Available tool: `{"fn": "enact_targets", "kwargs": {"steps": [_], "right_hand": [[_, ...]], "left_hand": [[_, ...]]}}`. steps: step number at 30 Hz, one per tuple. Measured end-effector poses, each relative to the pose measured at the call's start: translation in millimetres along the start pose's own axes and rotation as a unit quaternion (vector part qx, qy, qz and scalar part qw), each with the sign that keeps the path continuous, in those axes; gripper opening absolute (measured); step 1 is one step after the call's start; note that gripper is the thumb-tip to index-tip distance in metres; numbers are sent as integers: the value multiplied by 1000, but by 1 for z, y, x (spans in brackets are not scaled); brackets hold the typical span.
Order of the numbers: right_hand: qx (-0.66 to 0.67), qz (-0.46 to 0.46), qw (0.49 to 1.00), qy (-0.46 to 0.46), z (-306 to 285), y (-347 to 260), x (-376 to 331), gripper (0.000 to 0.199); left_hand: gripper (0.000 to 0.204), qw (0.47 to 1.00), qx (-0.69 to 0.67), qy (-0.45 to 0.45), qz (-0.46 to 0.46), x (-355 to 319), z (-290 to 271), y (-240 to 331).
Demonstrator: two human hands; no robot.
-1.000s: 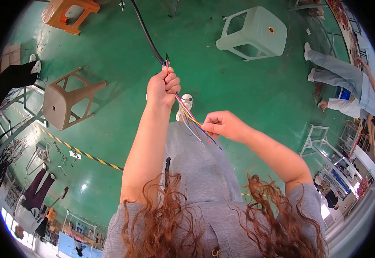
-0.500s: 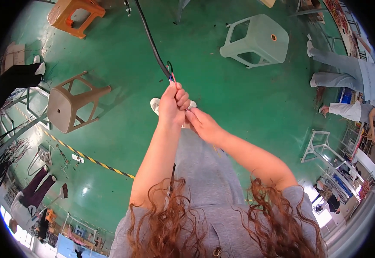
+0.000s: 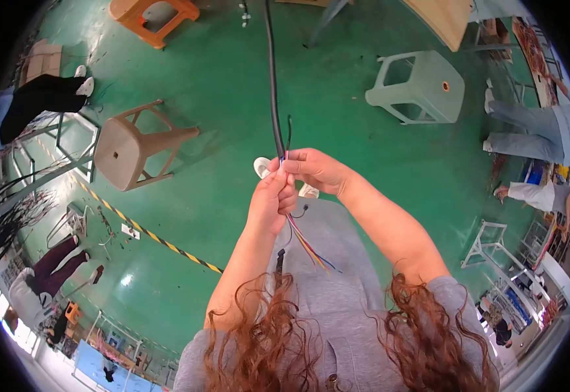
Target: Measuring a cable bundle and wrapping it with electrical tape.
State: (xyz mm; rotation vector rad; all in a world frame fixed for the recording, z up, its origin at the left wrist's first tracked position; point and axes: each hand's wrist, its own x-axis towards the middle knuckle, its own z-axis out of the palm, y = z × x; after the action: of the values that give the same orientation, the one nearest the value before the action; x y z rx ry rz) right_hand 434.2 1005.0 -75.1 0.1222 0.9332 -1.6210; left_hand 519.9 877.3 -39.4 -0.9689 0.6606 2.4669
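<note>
A black cable (image 3: pixel 272 78) hangs taut from above, with its end at my hands. My left hand (image 3: pixel 276 199) is closed round the thin coloured wires (image 3: pixel 306 245) that come out of the cable's end. Their loose ends, with yellow, red and blue among them, fan out below the fist over my grey clothes. Up beside it, my right hand (image 3: pixel 321 171) pinches at the spot where the wires leave the black sheath. A short thin dark strand (image 3: pixel 289 134) sticks up next to the cable. The fingertips of both hands touch and partly hide the wires.
A brown stool (image 3: pixel 118 153) stands at left, an orange stool (image 3: pixel 154 16) at far left and a pale green stool (image 3: pixel 432 88) at right. A table corner (image 3: pixel 438 19) juts in at the top. Yellow-black tape (image 3: pixel 148 232) crosses the green floor. Several people are at both sides.
My right hand has moved up from below the left fist to the cable's end. The coloured wires now show below the left hand. The view has shifted, so the stools appear further right.
</note>
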Motion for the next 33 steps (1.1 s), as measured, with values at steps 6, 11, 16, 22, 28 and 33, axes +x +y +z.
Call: {"fn": "enact_targets", "kwargs": {"steps": [6,11,16,22,28,33], "right_hand": [[7,13,997,77,48,9,29,25],[-70,-68,982,162,85,6,51,21],[-76,-44,984,155,106,5,79,22],[-88,1,983,162,114,4,101,21],[-157,-32,970,185,100,-3,118,21],[-138,-39,982,126,74,-24,143,25]], "left_hand": [[27,1000,12,13,1,-26,-27,37],[22,1000,-6,-4,23,-37,-43,68],[23,992,89,70,50,-47,-65,85],[25,776,550,220,216,-46,-80,82],[27,835,491,172,177,-36,-86,95],[26,924,310,185,124,-4,-72,106]]}}
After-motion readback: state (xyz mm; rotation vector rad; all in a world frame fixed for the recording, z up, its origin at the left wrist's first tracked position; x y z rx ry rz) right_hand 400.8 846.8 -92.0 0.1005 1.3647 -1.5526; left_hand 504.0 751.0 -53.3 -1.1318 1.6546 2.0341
